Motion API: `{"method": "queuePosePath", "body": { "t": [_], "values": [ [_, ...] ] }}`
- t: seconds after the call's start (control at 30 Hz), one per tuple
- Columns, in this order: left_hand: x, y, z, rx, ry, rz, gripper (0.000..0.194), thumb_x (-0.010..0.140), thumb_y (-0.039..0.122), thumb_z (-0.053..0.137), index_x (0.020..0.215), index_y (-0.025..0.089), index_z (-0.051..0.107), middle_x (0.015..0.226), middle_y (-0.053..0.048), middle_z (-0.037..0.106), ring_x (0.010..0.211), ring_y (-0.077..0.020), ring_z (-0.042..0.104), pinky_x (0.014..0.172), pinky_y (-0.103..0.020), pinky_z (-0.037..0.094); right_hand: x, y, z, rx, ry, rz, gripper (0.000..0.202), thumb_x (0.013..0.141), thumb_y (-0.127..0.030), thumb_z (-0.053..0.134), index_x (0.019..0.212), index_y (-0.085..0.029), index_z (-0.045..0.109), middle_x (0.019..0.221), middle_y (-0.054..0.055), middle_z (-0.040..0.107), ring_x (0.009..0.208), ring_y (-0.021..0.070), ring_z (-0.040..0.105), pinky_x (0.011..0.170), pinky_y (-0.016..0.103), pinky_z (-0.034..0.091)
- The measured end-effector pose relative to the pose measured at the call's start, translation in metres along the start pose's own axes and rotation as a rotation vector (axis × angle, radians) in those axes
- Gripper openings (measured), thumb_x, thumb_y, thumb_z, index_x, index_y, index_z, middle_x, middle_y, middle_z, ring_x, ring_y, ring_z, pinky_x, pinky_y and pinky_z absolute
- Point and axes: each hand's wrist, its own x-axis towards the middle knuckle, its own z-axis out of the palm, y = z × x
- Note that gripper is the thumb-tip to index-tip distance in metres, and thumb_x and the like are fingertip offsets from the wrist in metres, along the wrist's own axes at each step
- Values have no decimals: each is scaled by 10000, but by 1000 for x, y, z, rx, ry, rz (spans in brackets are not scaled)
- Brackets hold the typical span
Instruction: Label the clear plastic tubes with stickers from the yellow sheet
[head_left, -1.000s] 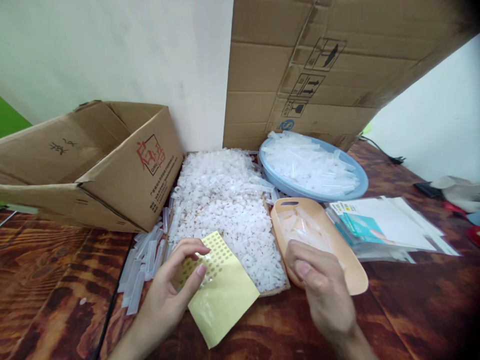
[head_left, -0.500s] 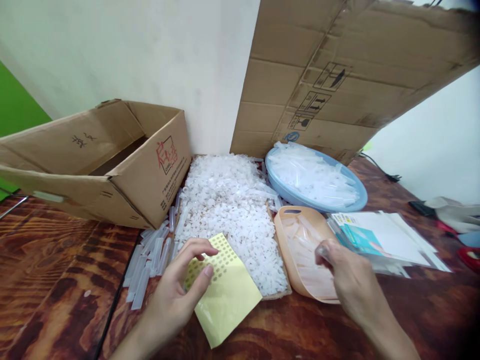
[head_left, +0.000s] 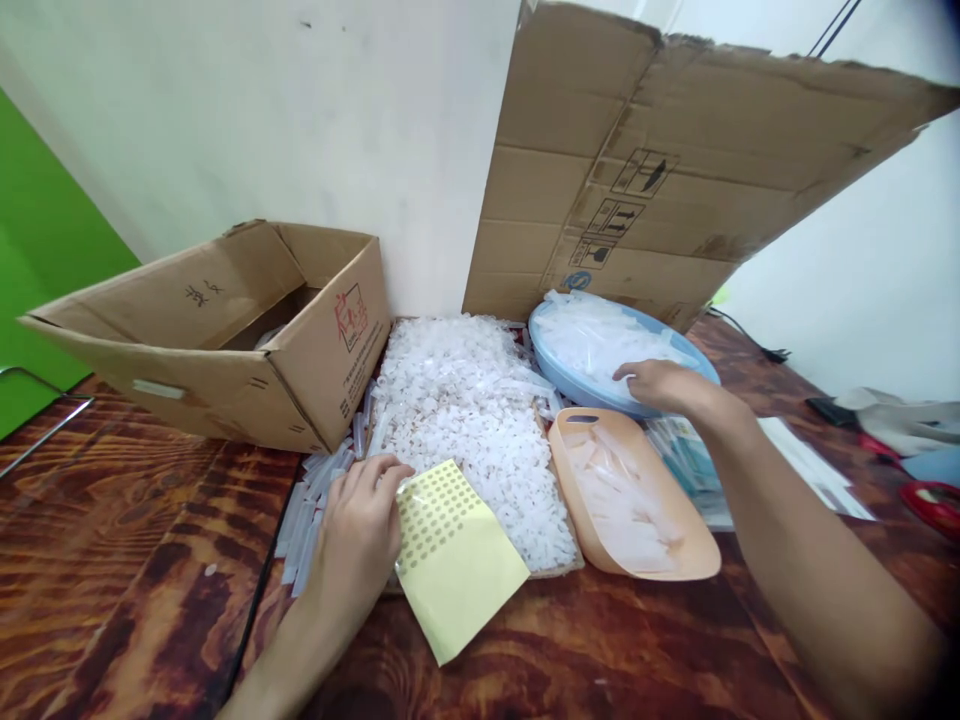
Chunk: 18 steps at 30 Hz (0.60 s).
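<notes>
My left hand (head_left: 364, 515) is at the left edge of a yellow sticker sheet (head_left: 469, 585) with rows of small round dots. Its fingers curl together over the pile of small white plastic pieces (head_left: 480, 450), and the fingertips are partly hidden. Over the blue basin (head_left: 709, 375), my right hand (head_left: 660, 385) dips its bent, closed fingertips into clear plastic tubes (head_left: 592, 330). Whatever is between those fingertips is too small to make out. Below that arm lies a tan plastic tray (head_left: 577, 500) holding more clear tubes.
An open cardboard box (head_left: 322, 370) stands at the left, with loose clear tubes (head_left: 304, 520) beside it. A large cardboard sheet (head_left: 555, 200) leans behind the basin. Flat printed packs (head_left: 679, 455) lie right of the tray. Other items (head_left: 900, 415) sit at the far right.
My right hand has moved from above the tan tray up and away to the blue basin. My left hand's fingers, apart before, have curled in at the sheet's left edge. The view has shifted slightly.
</notes>
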Motion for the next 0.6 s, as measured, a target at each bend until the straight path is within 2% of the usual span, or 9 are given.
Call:
{"method": "queuePosePath", "body": {
  "t": [0.1,0.17,0.23,0.3,0.33,0.43,0.5,0.53,0.6],
  "values": [
    [-2,-13,6,150,-79,-10,438,857,-60,459,1107,193,714,1201,-114,728,1109,-316,640,904,-441,437,8,1,6,-122,-109,27,172,760,-32,654,749,-131,795,762,114,762,767,266,728,807,393,490],
    [-2,-19,9,155,-113,5,418,866,-51,483,1074,218,727,1150,-84,744,1068,-303,652,875,-428,430,0,-4,0,-173,-108,-4,314,717,23,614,870,-147,829,869,149,795,869,342,750,834,429,502],
    [-3,-22,11,145,-115,13,400,878,-37,511,1067,240,730,1112,-61,751,1045,-294,658,860,-417,423,-16,-13,-10,-195,-61,-54,448,772,14,559,1096,-158,816,1038,169,800,1009,374,742,882,441,506],
    [-3,-24,14,139,-109,18,372,903,-18,527,1072,246,727,1108,-54,753,1034,-287,664,857,-413,415,-38,-27,-21,-179,30,-109,442,886,-72,535,1259,-168,751,1125,158,786,1076,359,727,920,434,512],
    [-2,-24,15,135,-102,19,349,922,-4,531,1070,245,726,1103,-53,755,1027,-285,668,859,-415,410,-50,-36,-26,-151,95,-148,396,924,-124,545,1262,-181,743,1112,138,786,1056,335,731,925,419,518],
    [0,-27,19,111,-69,26,274,976,47,538,1043,237,724,1061,-49,766,984,-276,684,858,-422,399,-95,-67,-31,117,340,-373,232,942,-187,631,1119,-204,780,889,61,781,749,223,717,773,344,538],
    [1,-28,20,85,-40,40,238,991,71,550,1018,229,726,1022,-44,775,947,-267,696,848,-414,409,-124,-89,-24,305,298,-412,201,935,-184,697,1114,-242,768,880,25,771,615,156,633,631,293,502],
    [2,-29,20,69,-24,50,222,994,80,557,1002,224,726,1006,-42,780,929,-262,702,844,-408,420,-138,-99,-19,388,253,-432,208,937,-162,697,1115,-253,754,951,33,773,624,149,618,613,290,490],
    [3,-30,19,37,10,70,188,998,103,571,979,209,726,981,-44,790,904,-252,712,844,-394,453,-160,-117,-4,564,199,-466,215,923,-134,717,1104,-250,706,927,29,752,669,160,633,634,294,501]
  ]
}}
